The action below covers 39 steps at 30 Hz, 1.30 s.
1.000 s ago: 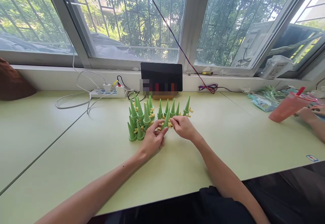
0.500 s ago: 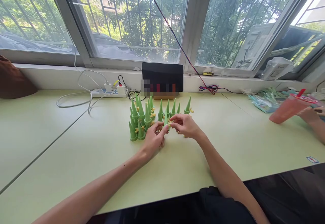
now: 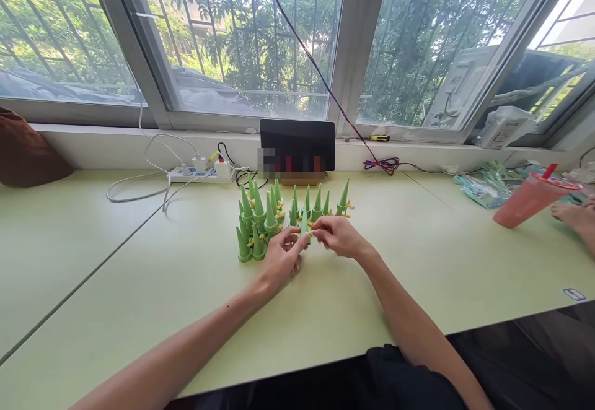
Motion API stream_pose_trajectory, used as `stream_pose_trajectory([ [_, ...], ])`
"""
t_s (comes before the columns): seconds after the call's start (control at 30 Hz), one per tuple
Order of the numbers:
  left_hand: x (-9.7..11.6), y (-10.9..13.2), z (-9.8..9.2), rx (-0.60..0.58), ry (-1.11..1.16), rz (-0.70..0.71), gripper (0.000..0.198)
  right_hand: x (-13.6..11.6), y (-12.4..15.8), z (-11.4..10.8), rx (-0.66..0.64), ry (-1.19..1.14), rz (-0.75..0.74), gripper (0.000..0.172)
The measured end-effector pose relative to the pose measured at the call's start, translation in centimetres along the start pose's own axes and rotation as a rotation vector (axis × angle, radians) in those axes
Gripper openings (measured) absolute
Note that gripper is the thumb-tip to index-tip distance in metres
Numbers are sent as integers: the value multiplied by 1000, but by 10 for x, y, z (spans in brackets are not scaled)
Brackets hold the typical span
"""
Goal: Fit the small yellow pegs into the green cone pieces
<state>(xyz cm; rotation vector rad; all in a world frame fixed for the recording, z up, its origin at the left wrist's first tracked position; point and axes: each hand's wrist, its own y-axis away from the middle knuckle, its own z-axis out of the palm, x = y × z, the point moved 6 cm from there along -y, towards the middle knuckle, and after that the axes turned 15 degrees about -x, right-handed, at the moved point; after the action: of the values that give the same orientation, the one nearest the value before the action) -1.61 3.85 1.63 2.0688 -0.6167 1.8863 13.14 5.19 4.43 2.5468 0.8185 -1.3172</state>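
Observation:
My left hand point(image 3: 281, 254) is closed around the base of a green plant watering spike point(image 3: 305, 220), its tip pointing up. From the right side, my right hand point(image 3: 343, 236) pinches the small yellow valve point(image 3: 311, 233) on that spike's base; the fingertips partly cover it. Behind and left of my hands, several more green spikes point(image 3: 258, 202) stand upright in a close group, many with yellow valves. Another short row of spikes point(image 3: 317, 202) stands just beyond my hands, with one spike point(image 3: 343, 196) at its right end.
A dark tablet point(image 3: 297, 140) leans on a stand at the back. Left of it lies a power strip point(image 3: 202, 176) with white cables. To the right are plastic bags point(image 3: 486, 186), a tilted cup of red drink point(image 3: 530, 199) and another person's hand point(image 3: 574, 215). A cable bundle point(image 3: 382, 165) lies by the wall.
My right hand has dropped slightly, still at the spike's yellow valve. My left hand keeps its hold on the spike. The other person's hand has shifted a little away from the cup.

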Motion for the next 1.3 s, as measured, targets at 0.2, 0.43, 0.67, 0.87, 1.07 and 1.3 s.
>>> stream_pose_trajectory([
  [0.2,-2,-1,-2,17,13,11,48,-3,-1,1,-9,116,-9,29],
  [0.43,-10,-4,-5,24,-2,33,50,-2,-3,3,-10,177,-7,33],
  [0.67,-5,-2,0,16,-46,17,48,-6,-1,-3,70,53,-28,37],
  [0.87,-3,-2,1,15,-30,20,47,-7,1,-5,60,-30,-46,18],
  [1.07,1,-1,2,25,-27,-3,44,-10,3,-6,41,-34,-79,19],
  [1.3,6,1,2,37,-6,-8,42,-6,1,-5,63,-43,-77,15],
])
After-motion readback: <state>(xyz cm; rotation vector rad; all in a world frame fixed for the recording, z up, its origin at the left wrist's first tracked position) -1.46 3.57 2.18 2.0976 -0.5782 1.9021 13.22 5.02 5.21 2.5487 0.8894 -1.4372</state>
